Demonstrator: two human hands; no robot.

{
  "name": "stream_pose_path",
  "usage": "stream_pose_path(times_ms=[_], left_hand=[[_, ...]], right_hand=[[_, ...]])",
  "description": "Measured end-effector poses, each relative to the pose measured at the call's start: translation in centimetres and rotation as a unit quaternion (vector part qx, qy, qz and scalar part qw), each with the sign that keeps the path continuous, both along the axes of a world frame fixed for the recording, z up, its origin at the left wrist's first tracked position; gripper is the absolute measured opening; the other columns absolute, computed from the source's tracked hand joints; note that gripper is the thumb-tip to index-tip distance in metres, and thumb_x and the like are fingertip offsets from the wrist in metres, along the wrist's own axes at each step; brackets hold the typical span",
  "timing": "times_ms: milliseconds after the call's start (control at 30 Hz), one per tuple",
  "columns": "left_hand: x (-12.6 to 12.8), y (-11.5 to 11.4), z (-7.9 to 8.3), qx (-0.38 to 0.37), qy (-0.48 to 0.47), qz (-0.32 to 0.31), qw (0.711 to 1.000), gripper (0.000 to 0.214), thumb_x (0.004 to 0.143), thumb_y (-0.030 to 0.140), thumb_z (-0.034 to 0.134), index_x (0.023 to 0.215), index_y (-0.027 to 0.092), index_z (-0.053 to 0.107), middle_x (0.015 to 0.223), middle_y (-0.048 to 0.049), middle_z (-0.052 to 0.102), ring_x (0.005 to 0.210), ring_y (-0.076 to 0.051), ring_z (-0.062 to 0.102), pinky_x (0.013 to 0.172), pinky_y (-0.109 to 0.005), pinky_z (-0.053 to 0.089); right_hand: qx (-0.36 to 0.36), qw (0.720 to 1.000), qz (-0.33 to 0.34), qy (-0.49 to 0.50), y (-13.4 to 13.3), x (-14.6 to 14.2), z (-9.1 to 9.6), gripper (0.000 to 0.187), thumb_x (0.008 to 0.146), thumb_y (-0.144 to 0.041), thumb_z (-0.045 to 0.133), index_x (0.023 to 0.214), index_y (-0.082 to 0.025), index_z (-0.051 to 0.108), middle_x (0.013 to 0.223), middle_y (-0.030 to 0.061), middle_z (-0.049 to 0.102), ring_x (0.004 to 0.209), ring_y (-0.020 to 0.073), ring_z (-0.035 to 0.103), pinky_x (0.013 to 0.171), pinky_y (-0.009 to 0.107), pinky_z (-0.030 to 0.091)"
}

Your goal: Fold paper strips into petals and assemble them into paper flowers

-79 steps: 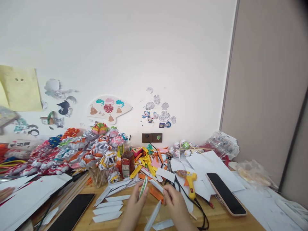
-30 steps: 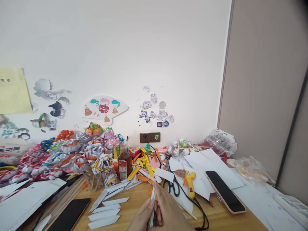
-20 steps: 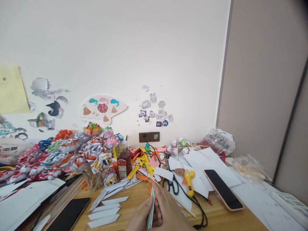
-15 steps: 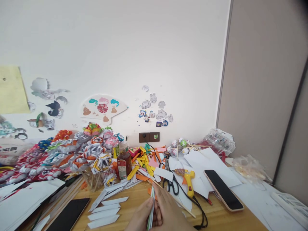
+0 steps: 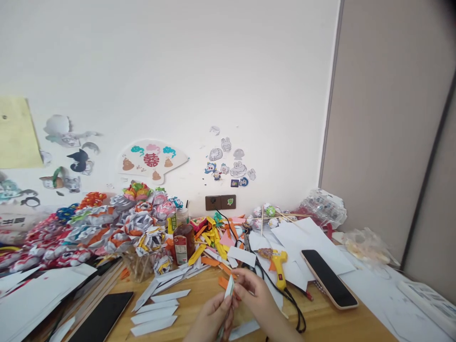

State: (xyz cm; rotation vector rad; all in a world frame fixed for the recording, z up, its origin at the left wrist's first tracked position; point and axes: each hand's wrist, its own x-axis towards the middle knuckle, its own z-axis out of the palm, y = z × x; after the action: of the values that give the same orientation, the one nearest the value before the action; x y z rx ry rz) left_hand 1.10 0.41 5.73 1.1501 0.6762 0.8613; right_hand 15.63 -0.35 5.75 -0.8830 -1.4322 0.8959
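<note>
Low in the middle of the head view, my left hand (image 5: pixel 213 313) pinches a narrow folded paper strip (image 5: pixel 230 286), white with a pale green edge. The strip stands tilted, its pointed top end up. My right hand (image 5: pixel 255 295) has its thumb and bent fingers closed at that top end. The strip's lower part is hidden behind the left fingers. Under my right wrist lies another white folded strip (image 5: pixel 245 328). Just beyond the hands are orange folded papers (image 5: pixel 223 282). Several white folded strips (image 5: pixel 155 317) lie in a row left of my left hand.
A yellow glue gun (image 5: pixel 280 268) with a black cord and a phone (image 5: pixel 329 279) lie to the right. A dark phone (image 5: pixel 103 316) lies at left. Behind are a brown-liquid bottle (image 5: pixel 183 244), yellow folded papers (image 5: pixel 199 251) and a heap of paper flowers (image 5: pixel 135 223).
My right hand has gone from lying straight along the strip to bending its fingers at the top end. The strip's tip now shows wider, and another white strip shows under my right wrist.
</note>
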Motion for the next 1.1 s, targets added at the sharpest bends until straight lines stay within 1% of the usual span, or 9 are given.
stream_pose_path(times_ms=[67, 167, 233, 333, 433, 500, 733, 900, 1100], left_hand=[[0.20, -0.07, -0.25, -0.008, -0.005, -0.019, 1.000, 0.060, 0.055, 0.073, 0.072, 0.069, 0.017, 0.058, 0.039, 0.0109, 0.041, 0.031, -0.004, 0.026, 0.038, -0.021, 0.018], [0.22, -0.13, -0.18, -0.018, -0.017, -0.045, 0.999, 0.061, 0.053, 0.075, 0.072, 0.068, 0.017, 0.056, 0.040, 0.0120, 0.038, 0.031, -0.003, 0.022, 0.038, -0.021, 0.017], [0.13, -0.17, -0.03, -0.026, -0.024, -0.058, 0.998, 0.061, 0.053, 0.075, 0.072, 0.069, 0.017, 0.056, 0.042, 0.0116, 0.038, 0.032, -0.003, 0.022, 0.039, -0.021, 0.018], [-0.01, -0.28, 0.02, -0.041, -0.036, -0.061, 0.997, 0.061, 0.057, 0.076, 0.068, 0.071, 0.018, 0.057, 0.043, 0.0117, 0.036, 0.035, -0.003, 0.021, 0.040, -0.020, 0.017], [-0.09, -0.41, -0.12, -0.053, -0.039, -0.066, 0.996, 0.056, 0.060, 0.072, 0.070, 0.071, 0.019, 0.056, 0.044, 0.0119, 0.035, 0.036, -0.003, 0.021, 0.040, -0.019, 0.016], [-0.13, -0.45, -0.18, -0.056, -0.034, -0.072, 0.995, 0.055, 0.059, 0.070, 0.073, 0.070, 0.019, 0.055, 0.044, 0.0117, 0.036, 0.035, -0.002, 0.022, 0.040, -0.019, 0.015], [-0.32, -0.41, -0.03, -0.066, -0.037, -0.090, 0.993, 0.057, 0.060, 0.072, 0.070, 0.074, 0.019, 0.056, 0.045, 0.0118, 0.035, 0.036, -0.003, 0.022, 0.040, -0.018, 0.014], [-0.13, -0.24, -0.10, -0.026, -0.019, -0.102, 0.994, 0.057, 0.061, 0.074, 0.067, 0.070, 0.020, 0.052, 0.043, 0.0132, 0.033, 0.033, -0.002, 0.019, 0.038, -0.019, 0.013], [-0.18, 0.01, -0.20, 0.015, 0.008, -0.122, 0.992, 0.059, 0.060, 0.077, 0.065, 0.070, 0.021, 0.051, 0.038, 0.0149, 0.029, 0.032, -0.003, 0.011, 0.037, -0.021, 0.011]], right_hand=[[-0.031, 0.998, 0.034, 0.034, 0.41, -0.24, -0.15, 0.055, 0.076, -0.068, 0.062, 0.095, -0.016, 0.064, 0.061, -0.0014, 0.054, 0.054, 0.0147, 0.052, 0.058, 0.029, 0.044], [-0.043, 0.996, 0.061, 0.050, 0.55, -0.49, -0.05, 0.057, 0.075, -0.071, 0.062, 0.090, -0.016, 0.061, 0.053, -0.0048, 0.048, 0.048, 0.0114, 0.045, 0.052, 0.025, 0.038], [-0.048, 0.995, 0.068, 0.062, 0.47, -0.58, 0.07, 0.057, 0.074, -0.071, 0.063, 0.089, -0.016, 0.059, 0.052, -0.0058, 0.046, 0.047, 0.0101, 0.042, 0.051, 0.024, 0.035], [-0.053, 0.993, 0.074, 0.072, 0.37, -0.66, 0.22, 0.058, 0.073, -0.071, 0.064, 0.089, -0.016, 0.058, 0.053, -0.0063, 0.045, 0.046, 0.0092, 0.040, 0.050, 0.023, 0.032], [-0.057, 0.992, 0.080, 0.073, 0.28, -0.69, 0.33, 0.058, 0.072, -0.072, 0.065, 0.087, -0.016, 0.057, 0.053, -0.0059, 0.046, 0.046, 0.0093, 0.040, 0.050, 0.023, 0.032], [-0.059, 0.992, 0.082, 0.071, 0.18, -0.68, 0.43, 0.058, 0.072, -0.071, 0.065, 0.086, -0.016, 0.057, 0.052, -0.0055, 0.047, 0.046, 0.0095, 0.041, 0.050, 0.023, 0.032], [-0.060, 0.992, 0.088, 0.074, -0.20, -0.68, 0.77, 0.058, 0.073, -0.071, 0.064, 0.087, -0.016, 0.059, 0.051, -0.0065, 0.045, 0.047, 0.0098, 0.040, 0.051, 0.023, 0.032], [-0.057, 0.991, 0.097, 0.075, 0.03, -0.76, 0.49, 0.054, 0.074, -0.070, 0.064, 0.083, -0.017, 0.055, 0.052, -0.0065, 0.046, 0.046, 0.0090, 0.041, 0.050, 0.022, 0.032], [-0.054, 0.989, 0.115, 0.075, 0.20, -0.85, -0.02, 0.058, 0.070, -0.073, 0.065, 0.080, -0.018, 0.051, 0.052, -0.0070, 0.045, 0.043, 0.0074, 0.039, 0.046, 0.020, 0.030]])
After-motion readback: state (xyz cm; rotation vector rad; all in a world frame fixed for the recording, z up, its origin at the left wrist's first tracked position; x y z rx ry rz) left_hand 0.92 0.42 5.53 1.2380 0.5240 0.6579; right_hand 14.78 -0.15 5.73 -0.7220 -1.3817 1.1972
